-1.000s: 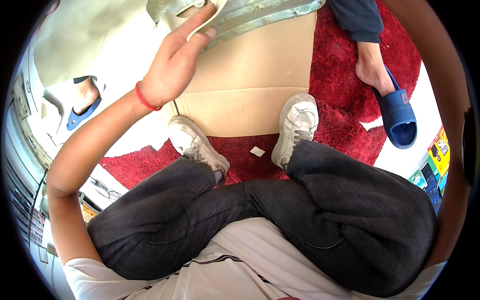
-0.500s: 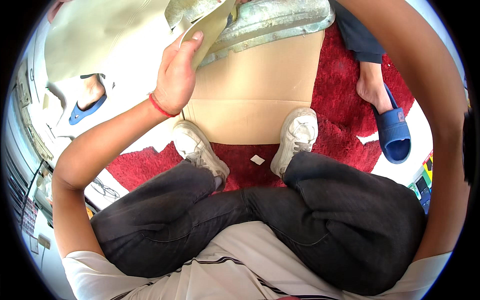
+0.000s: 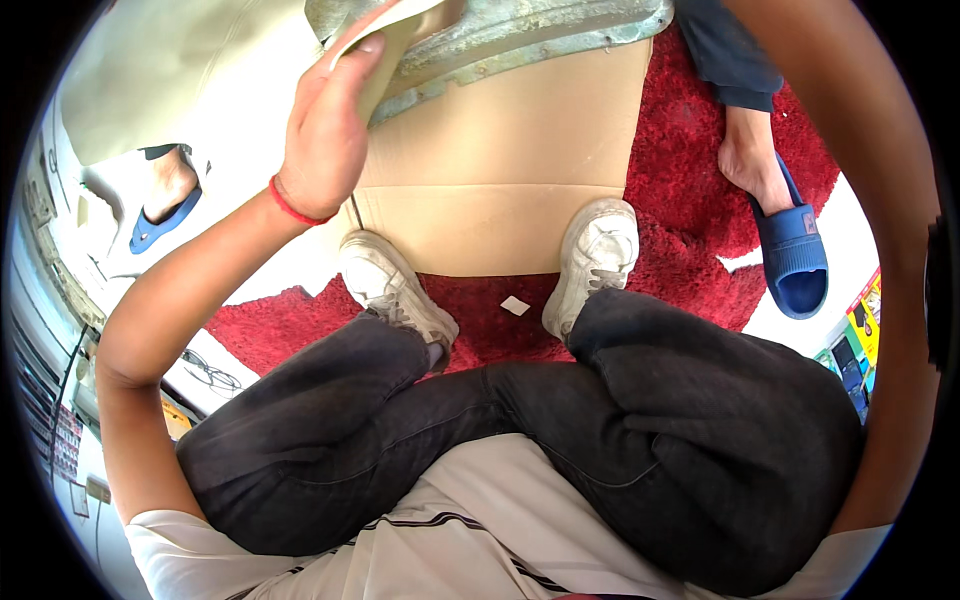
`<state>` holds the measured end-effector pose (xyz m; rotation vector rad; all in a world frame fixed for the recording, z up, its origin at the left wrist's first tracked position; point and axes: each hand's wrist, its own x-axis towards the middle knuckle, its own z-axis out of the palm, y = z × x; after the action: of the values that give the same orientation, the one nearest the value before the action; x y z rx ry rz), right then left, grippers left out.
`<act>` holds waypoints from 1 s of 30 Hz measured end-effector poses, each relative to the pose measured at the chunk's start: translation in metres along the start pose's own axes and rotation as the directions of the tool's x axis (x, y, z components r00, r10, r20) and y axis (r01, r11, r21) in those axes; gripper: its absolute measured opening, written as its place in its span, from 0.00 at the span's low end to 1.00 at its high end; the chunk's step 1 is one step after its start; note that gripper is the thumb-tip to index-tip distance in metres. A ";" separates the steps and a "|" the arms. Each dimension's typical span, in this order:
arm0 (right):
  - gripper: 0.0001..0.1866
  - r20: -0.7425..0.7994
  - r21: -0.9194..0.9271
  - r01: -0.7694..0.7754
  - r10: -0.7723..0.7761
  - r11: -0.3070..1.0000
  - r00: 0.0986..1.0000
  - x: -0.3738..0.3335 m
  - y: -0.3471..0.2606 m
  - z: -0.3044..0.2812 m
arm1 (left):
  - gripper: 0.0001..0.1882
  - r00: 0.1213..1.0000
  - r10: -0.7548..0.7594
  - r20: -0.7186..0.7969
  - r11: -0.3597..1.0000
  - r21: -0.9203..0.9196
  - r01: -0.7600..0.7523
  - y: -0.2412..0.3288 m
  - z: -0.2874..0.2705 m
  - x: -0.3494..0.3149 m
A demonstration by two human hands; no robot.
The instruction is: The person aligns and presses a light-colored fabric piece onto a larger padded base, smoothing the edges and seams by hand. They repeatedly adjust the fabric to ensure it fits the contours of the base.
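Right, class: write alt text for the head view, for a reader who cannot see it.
Seen from above, a seated person's left hand presses a tan sheet against a greenish metal object lying on flat cardboard. Their white sneakers rest on a red rug. Another person's foot in a blue slide sandal stands at right.

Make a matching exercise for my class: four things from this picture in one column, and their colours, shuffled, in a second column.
Things:
1. wristband
2. slide sandal
3. sneakers
4. trousers

Colours:
A. dark grey
B. white
C. red
D. blue

Pairs: 1-C, 2-D, 3-B, 4-A
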<state>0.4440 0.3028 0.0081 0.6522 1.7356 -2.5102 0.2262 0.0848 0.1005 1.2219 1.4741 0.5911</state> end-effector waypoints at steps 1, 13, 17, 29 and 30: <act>0.12 0.003 -0.021 0.017 -0.017 1.000 1.000 -0.001 0.000 -0.001 | 0.26 1.000 0.010 0.011 1.000 0.001 -0.010 -0.006 0.001 -0.001; 0.14 0.004 0.042 -0.012 0.012 0.999 1.000 -0.005 -0.007 0.018 | 0.27 0.970 0.162 0.182 0.987 -0.043 -0.157 0.026 0.020 -0.017; 0.14 0.097 0.183 0.053 -0.071 0.982 0.993 -0.010 0.000 0.020 | 0.26 0.969 0.135 0.204 0.990 -0.066 -0.124 0.024 0.023 -0.013; 0.10 -0.052 0.111 -0.043 0.049 0.993 0.997 -0.017 -0.006 0.018 | 0.26 0.905 0.337 0.260 0.900 0.193 -0.391 0.010 0.039 -0.009; 0.10 -0.059 0.120 -0.044 0.051 0.992 0.997 -0.017 -0.005 0.018 | 0.26 0.882 0.388 0.268 0.874 0.196 -0.444 0.010 0.040 -0.008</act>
<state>0.4525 0.2850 0.0241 0.7763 1.5778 -2.6031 0.2658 0.0716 0.1006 1.7759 1.1201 0.5398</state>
